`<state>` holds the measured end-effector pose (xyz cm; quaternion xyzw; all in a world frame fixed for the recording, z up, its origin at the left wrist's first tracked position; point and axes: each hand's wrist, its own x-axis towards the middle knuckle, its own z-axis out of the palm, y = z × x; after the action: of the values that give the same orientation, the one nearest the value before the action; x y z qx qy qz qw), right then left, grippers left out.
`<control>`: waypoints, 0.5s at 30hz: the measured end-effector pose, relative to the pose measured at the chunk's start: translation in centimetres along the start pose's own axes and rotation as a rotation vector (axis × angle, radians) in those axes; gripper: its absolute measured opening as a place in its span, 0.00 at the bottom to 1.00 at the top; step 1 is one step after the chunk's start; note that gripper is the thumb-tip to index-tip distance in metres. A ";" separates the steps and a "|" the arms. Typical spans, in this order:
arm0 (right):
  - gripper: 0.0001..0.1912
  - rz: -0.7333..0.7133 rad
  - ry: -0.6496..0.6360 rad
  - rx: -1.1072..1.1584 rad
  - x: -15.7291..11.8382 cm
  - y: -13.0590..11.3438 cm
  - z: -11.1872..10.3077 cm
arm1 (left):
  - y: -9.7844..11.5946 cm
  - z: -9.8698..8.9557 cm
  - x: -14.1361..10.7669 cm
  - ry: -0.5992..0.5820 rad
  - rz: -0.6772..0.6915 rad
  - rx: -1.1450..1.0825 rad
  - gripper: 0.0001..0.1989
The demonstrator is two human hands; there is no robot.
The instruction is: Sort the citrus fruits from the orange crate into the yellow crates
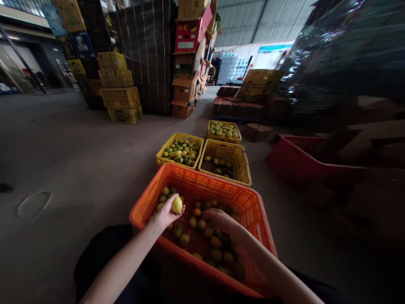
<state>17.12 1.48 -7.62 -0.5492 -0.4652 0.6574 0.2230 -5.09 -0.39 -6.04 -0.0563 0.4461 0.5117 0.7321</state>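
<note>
My left hand (169, 212) is closed around a yellow lemon (177, 205) with small dark spots, held above the left part of an orange plastic crate (202, 180). Inside that crate, loose yellow and green lemons (216, 242) lie on the bottom in scattered groups. My right hand (221, 220) reaches down into the crate from the right, fingers partly extended over the fruit and no lemon visible in its grasp. Its fingertips are dim and partly hidden.
Beyond the orange crate stand a fuller yellow crate (180, 152), a sparsely filled yellow crate (221, 162) and another yellow crate of lemons (224, 129). A red bin (300, 158) is at right. Yellow crates (120, 90) and cardboard boxes (186, 69) are stacked behind.
</note>
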 end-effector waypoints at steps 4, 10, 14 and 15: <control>0.09 0.019 -0.037 0.119 -0.9 0.3 -1.6 | -1.7 -0.9 1.7 0.024 -0.037 0.073 0.07; 0.08 0.003 -0.041 0.255 -2.8 0.2 -0.8 | -4.7 -4.2 4.5 0.209 -0.166 0.209 0.09; 0.05 -0.083 -0.104 0.226 -3.8 -1.2 0.1 | -6.0 -5.6 5.0 0.305 -0.220 0.287 0.09; 0.05 -0.120 -0.129 0.202 -4.0 -1.7 0.1 | -6.4 -5.7 4.9 0.318 -0.224 0.308 0.09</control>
<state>17.81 -0.99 -4.14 -0.4518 -0.4419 0.7204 0.2858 -2.98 -2.98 -15.31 -0.0729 0.6195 0.3380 0.7048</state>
